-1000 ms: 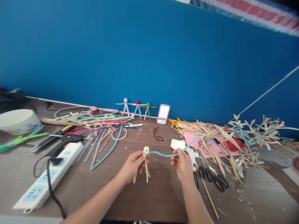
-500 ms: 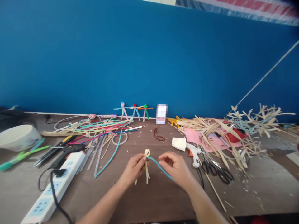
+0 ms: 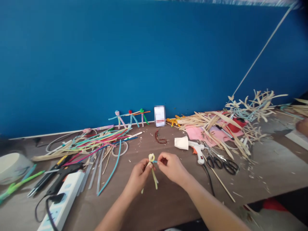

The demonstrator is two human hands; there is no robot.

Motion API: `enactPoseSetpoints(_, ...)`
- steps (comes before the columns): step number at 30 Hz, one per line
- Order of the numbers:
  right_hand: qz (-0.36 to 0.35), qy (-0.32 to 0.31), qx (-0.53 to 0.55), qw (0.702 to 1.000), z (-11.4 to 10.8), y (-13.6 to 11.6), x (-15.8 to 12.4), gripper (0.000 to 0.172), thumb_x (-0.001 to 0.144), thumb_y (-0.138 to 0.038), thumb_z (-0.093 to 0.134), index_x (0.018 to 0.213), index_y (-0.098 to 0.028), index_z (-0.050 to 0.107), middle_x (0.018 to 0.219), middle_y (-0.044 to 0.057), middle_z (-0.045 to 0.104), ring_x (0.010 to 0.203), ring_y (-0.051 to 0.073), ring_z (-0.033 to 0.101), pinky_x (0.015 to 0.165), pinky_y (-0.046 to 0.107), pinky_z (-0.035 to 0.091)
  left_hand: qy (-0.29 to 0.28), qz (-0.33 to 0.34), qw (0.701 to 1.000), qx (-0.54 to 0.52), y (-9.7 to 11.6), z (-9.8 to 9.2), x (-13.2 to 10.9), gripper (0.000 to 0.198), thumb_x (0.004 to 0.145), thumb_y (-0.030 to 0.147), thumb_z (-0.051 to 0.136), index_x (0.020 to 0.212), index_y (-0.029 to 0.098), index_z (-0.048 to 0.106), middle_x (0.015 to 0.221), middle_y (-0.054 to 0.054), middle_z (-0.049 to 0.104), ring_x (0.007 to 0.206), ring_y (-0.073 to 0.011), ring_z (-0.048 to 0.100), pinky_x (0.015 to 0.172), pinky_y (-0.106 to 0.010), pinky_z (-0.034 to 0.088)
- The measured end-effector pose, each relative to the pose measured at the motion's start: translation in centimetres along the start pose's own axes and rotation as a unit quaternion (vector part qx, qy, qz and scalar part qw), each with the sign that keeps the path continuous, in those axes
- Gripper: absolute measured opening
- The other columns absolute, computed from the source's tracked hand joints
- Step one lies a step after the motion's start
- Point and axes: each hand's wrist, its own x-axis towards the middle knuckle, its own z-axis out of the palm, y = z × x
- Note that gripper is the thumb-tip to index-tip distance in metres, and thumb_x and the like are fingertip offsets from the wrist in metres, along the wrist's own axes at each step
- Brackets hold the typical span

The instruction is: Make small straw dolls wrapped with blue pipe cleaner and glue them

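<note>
Left hand (image 3: 139, 175) grips cream pipe-cleaner figure (image 3: 152, 173), fingers closed. Right hand (image 3: 171, 166) has fingers pinched on blue pipe cleaner (image 3: 155, 161), right at the figure's loop head (image 3: 151, 157).

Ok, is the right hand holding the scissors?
No, the right hand is at the pipe-cleaner figure, and the scissors lie on the table beside the glue gun.

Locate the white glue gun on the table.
In the head view, the white hot glue gun lies right of the person's right hand, between a white paper cup and black-handled scissors.
</note>
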Motion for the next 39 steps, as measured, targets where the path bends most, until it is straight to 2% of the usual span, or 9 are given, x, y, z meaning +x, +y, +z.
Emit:
enactPoseSetpoints(6,0.017,-0.013,0.018,1.000,0.8,0.8,-0.1,0.008,0.069,-0.019,0.052,0.065,-0.020,0.059,0.057,-0.003,0.058,0.050,0.010,0.047,0.046,0.018,0.030,0.004,-0.013,1.000,-0.020,-0.3,0.4,0.4,0.028,0.068,0.041,0.056,0.075,0.016,0.049,0.047,0.007,0.044,0.036,-0.0045,0.028,0.038,-0.016,0.019)
enactPoseSetpoints(14,0.039,0.012,-0.003,0.999,1.0,1.0,-0.1,0.008,0.067,-0.022,0.053,0.062,-0.020,0.059,0.055,-0.003,0.057,0.049,0.010,0.046,0.046,0.018,0.029,0.030,-0.003,0.999,0.011,-0.5,0.6,0.4,0.031,0.068,0.042,0.055,0.080,0.013,0.055,0.041,0.007,0.040,0.035,-0.0052,0.029,0.037,-0.017,0.021)
enactPoseSetpoints(18,0.046,0.002,-0.017,0.999,0.9,0.7,-0.2,0.008,0.067,-0.021,0.052,0.062,-0.019,0.058,0.055,-0.003,0.058,0.048,0.009,0.045,0.046,0.018,0.028,0.054,0.013,0.998,0.036,-0.7,0.5,0.3,0.032,0.069,0.041,0.053,0.079,0.012,0.059,0.042,0.005,0.046,0.036,-0.0064,0.034,0.038,-0.018,0.025)
enactPoseSetpoints(24,0.067,-0.012,-0.042,0.997,1.0,0.5,-0.3,0.010,0.069,-0.022,0.051,0.062,-0.018,0.057,0.056,-0.003,0.058,0.049,0.008,0.044,0.047,0.018,0.027,0.069,0.030,0.995,0.068,-0.8,0.5,0.2,0.031,0.067,0.038,0.056,0.080,0.010,0.062,0.060,-0.003,0.061,0.044,-0.0095,0.047,0.042,-0.019,0.033)
enactPoseSetpoints(29,0.066,-0.010,-0.041,0.997,1.1,0.2,-0.4,0.010,0.068,-0.021,0.051,0.061,-0.018,0.057,0.054,-0.003,0.057,0.048,0.008,0.043,0.047,0.018,0.027,0.079,0.035,0.994,0.071,-1.0,0.4,0.1,0.030,0.069,0.037,0.054,0.079,0.010,0.062,0.058,-0.003,0.061,0.046,-0.0103,0.049,0.043,-0.019,0.035)
enactPoseSetpoints(34,0.046,-0.026,-0.025,0.998,0.9,-0.1,-0.6,0.009,0.068,-0.021,0.052,0.061,-0.018,0.057,0.056,-0.003,0.057,0.049,0.008,0.044,0.047,0.018,0.027,0.061,0.043,0.994,0.076,-0.9,-0.1,0.0,0.027,0.070,0.035,0.053,0.076,0.010,0.062,0.058,-0.002,0.060,0.047,-0.0100,0.049,0.043,-0.019,0.035)
enactPoseSetpoints(39,0.037,-0.056,0.000,0.998,0.7,-0.4,-0.6,0.009,0.069,-0.021,0.051,0.065,-0.018,0.059,0.058,-0.002,0.058,0.051,0.009,0.046,0.049,0.018,0.029,0.050,0.066,0.994,0.074,-0.8,-0.5,-0.1,0.022,0.070,0.032,0.054,0.071,0.011,0.061,0.062,-0.003,0.061,0.056,-0.0123,0.053,0.052,-0.020,0.039)
